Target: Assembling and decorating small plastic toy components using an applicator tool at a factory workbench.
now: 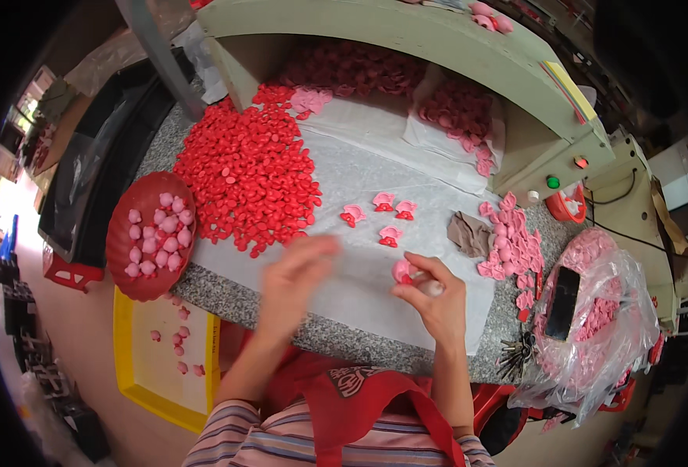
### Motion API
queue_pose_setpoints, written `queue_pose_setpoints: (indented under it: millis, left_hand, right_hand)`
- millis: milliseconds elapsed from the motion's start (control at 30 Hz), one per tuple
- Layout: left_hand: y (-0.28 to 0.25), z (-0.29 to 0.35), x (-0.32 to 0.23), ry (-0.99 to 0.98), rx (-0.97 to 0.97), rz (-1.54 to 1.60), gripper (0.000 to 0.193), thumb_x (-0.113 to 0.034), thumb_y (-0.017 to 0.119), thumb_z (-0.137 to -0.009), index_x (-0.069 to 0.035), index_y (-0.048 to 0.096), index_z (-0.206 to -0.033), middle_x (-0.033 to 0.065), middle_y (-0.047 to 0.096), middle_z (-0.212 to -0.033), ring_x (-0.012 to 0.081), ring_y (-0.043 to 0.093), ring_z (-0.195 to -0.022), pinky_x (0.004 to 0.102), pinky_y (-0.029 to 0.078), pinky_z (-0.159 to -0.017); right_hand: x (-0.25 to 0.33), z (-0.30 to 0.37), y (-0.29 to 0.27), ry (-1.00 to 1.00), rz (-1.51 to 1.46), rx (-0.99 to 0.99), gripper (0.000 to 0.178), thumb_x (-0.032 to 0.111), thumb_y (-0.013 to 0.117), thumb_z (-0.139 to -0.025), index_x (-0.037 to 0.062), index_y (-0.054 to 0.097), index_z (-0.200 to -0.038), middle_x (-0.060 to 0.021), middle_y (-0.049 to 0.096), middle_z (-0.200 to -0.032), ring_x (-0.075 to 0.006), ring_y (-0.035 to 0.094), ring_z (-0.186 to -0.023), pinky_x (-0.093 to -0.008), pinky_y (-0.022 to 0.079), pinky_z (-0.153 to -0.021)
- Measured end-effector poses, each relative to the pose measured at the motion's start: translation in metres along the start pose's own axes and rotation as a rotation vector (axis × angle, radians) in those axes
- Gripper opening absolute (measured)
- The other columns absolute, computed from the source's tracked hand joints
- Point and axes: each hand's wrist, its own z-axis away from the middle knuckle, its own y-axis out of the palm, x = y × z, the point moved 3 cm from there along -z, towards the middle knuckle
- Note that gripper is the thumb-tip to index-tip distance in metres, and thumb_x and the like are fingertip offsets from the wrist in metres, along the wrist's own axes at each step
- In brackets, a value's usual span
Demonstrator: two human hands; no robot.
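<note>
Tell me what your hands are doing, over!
Right hand pinching a pink piece. Left hand blurred over the white sheet, grip unclear. Red pile beyond it; four joined pieces ahead. Nothing between hands.

The tabletop was speckled grey granite under a white sheet, heaped with bright red pieces. Pale pink pieces filled a dark red dish above a yellow tray. The apron was red, the sleeves striped.

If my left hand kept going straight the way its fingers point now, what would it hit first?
The left hand is blurred, its fingers pointing up and slightly right across bare white paper. It would probably first meet the small pink-and-red pieces, though depth is unclear.
</note>
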Motion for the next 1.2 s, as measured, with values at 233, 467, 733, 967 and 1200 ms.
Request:
queue_pose_setpoints:
  millis: [233,467,733,967,1200]
  left_hand:
    - [0.089,0.022,0.025,-0.496,0.455,0.906,0.031,-0.006,0.048,-0.088,0.003,0.049,-0.117,0.0136,0.055,-0.110,0.0186,0.055,-0.101,0.0298,0.046,-0.085]
    - [0.076,0.019,0.023,-0.747,0.277,1.054,0.040,-0.023,0.048,-0.090,-0.002,0.040,-0.123,0.0105,0.058,-0.106,0.0239,0.056,-0.101,0.0338,0.045,-0.087]
    - [0.070,0.026,0.002,-0.775,0.317,1.082,0.039,-0.016,0.047,-0.090,0.000,0.041,-0.124,0.0125,0.057,-0.109,0.0248,0.055,-0.103,0.0353,0.045,-0.090]
    - [0.069,0.032,-0.007,-0.711,0.346,1.017,0.035,-0.014,0.047,-0.090,0.003,0.044,-0.121,0.0136,0.057,-0.108,0.0222,0.058,-0.098,0.0355,0.047,-0.087]
    - [0.069,0.033,-0.012,-0.717,0.357,0.990,0.034,-0.015,0.047,-0.090,0.004,0.046,-0.119,0.0149,0.056,-0.111,0.0227,0.057,-0.099,0.0356,0.047,-0.087]
  right_hand:
    - [0.028,0.038,-0.013,-0.190,0.301,-0.247,0.048,0.008,0.080,-0.055,0.0002,0.060,-0.098,-0.0016,0.051,-0.076,-0.0098,0.049,-0.067,-0.0213,0.041,-0.062]
    - [0.021,0.043,-0.023,-0.059,-0.136,-0.129,0.058,-0.006,0.066,-0.067,0.0033,0.040,-0.118,-0.0012,0.042,-0.079,-0.0114,0.047,-0.072,-0.0216,0.041,-0.070]
    - [0.032,0.073,-0.046,-0.157,-0.242,-0.408,0.035,-0.001,0.062,-0.067,-0.0019,0.048,-0.099,-0.0125,0.058,-0.079,-0.0150,0.057,-0.062,-0.0243,0.046,-0.057]
    - [0.063,0.082,-0.041,-0.625,0.146,-0.281,0.031,0.000,0.064,-0.059,-0.0020,0.054,-0.089,-0.0092,0.058,-0.062,-0.0152,0.048,-0.040,-0.0234,0.037,-0.038]
    - [0.074,0.077,-0.035,-0.653,0.212,-0.228,0.025,0.001,0.060,-0.064,-0.0021,0.050,-0.087,-0.0104,0.057,-0.065,-0.0163,0.048,-0.042,-0.0256,0.037,-0.040]
